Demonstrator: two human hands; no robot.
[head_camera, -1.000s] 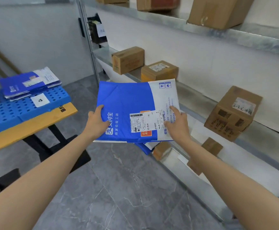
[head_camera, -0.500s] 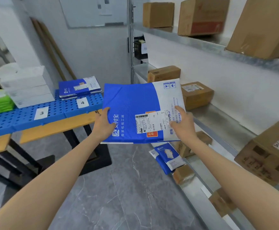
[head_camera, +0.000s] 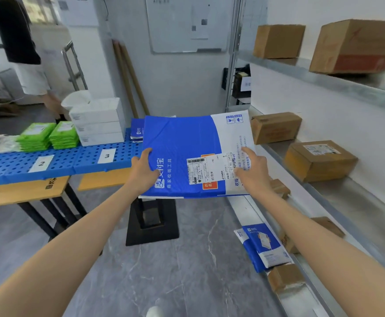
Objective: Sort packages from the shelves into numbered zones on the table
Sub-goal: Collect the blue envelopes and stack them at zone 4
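Left hand [head_camera: 144,172]: we see it gripping the mailer's left edge, thumb on top.
Right hand [head_camera: 253,173]: it grips the right edge, one digit lying on top.
Blue-and-white mailer [head_camera: 182,145]: held flat in the air, between table and shelf.
Shipping label [head_camera: 207,170]: faces up.
Table [head_camera: 72,162]: we read zone cards "2" [head_camera: 41,163] and "3" [head_camera: 106,156].
Shelf [head_camera: 338,197]: carries cardboard boxes [head_camera: 319,159].

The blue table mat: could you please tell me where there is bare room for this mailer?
Bare: the front strip of the mat around label 2 and label 3. Crowded behind: green packets, white boxes, blue mailers.
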